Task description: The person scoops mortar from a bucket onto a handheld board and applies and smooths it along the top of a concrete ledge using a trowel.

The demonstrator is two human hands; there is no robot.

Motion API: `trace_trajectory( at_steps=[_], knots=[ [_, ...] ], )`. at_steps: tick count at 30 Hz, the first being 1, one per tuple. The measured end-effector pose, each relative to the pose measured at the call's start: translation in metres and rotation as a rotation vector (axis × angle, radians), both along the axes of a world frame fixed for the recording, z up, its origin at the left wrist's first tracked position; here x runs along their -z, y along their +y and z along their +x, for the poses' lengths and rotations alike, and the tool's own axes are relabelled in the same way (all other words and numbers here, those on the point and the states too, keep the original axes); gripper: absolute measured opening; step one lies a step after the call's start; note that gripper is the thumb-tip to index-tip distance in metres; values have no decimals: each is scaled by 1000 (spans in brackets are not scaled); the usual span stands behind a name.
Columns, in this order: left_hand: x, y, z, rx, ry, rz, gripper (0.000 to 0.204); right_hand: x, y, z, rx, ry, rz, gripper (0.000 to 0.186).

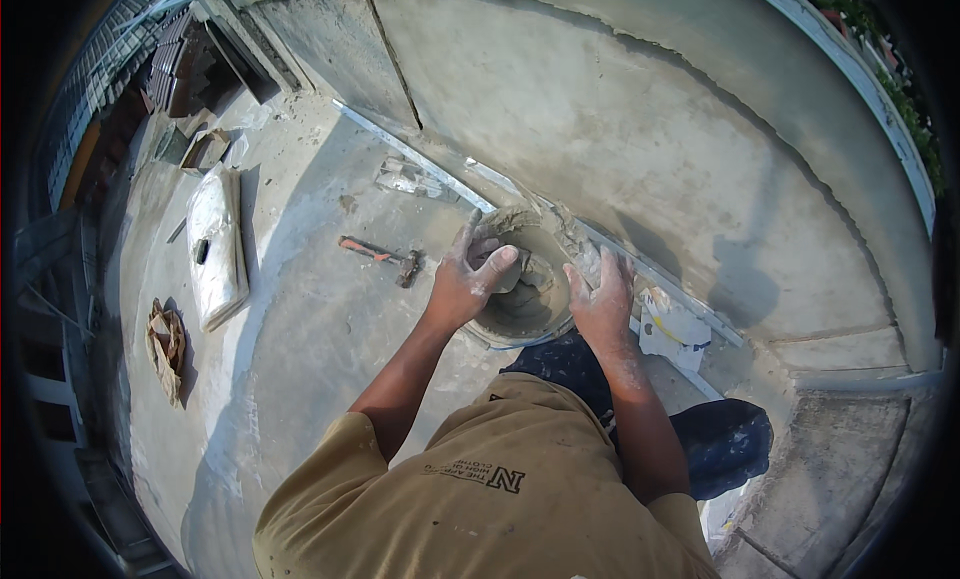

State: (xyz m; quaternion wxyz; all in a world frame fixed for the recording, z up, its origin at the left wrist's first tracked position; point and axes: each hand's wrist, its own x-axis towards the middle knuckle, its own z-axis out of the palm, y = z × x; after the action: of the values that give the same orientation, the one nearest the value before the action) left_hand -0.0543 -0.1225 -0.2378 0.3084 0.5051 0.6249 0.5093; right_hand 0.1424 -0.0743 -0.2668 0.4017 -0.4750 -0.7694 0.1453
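Note:
A round bucket (pixel 548 324) stands between my knees with wet grey mortar (pixel 530 297) inside, its rim thickly caked. My left hand (pixel 468 282) is over its left side, thumb and fingers curved about a flat grey piece (pixel 508 277) smeared with mortar; its kind cannot be made out. On the right rim, my right hand (pixel 603 301) has its thumb and fingers bent around something caked in mortar (pixel 584 254), too covered to name. Both hands are coated with grey paste.
A hammer (pixel 380 255) with an orange-and-black handle lies left of the bucket. Long metal strips (pixel 415 157) run along the wall base (pixel 600 99). Farther left are a white plastic-wrapped stack (pixel 217 249) and a crumpled brown paper bag (pixel 166 347). White-and-yellow packaging (pixel 672 329) lies at right.

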Motion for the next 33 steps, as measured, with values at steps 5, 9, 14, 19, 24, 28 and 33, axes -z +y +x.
trace_trajectory(
  at_steps=[5,9,14,19,24,28,33],
  knots=[
    [22,6,17,-181,-889,-5,38,-1,-3,-53,-336,-191,67,46],
    [27,-17,-65,-326,-962,158,35,41,20,-64,-439,161,-276,54],
    [41,-66,-118,-530,-962,189,40,89,0,-135,-482,-10,-1291,52],
    [60,-87,-107,-571,-1021,111,44,139,3,-134,-291,321,-1562,27],
    [103,-82,-102,-533,-1146,-51,44,124,30,-68,20,530,-1705,17],
    [112,-66,-99,-516,-1136,-116,42,132,26,-57,-236,-406,-1351,21],
    [121,-66,-102,-518,-1033,-171,41,105,4,-69,-632,-968,-825,37]
  ],
)
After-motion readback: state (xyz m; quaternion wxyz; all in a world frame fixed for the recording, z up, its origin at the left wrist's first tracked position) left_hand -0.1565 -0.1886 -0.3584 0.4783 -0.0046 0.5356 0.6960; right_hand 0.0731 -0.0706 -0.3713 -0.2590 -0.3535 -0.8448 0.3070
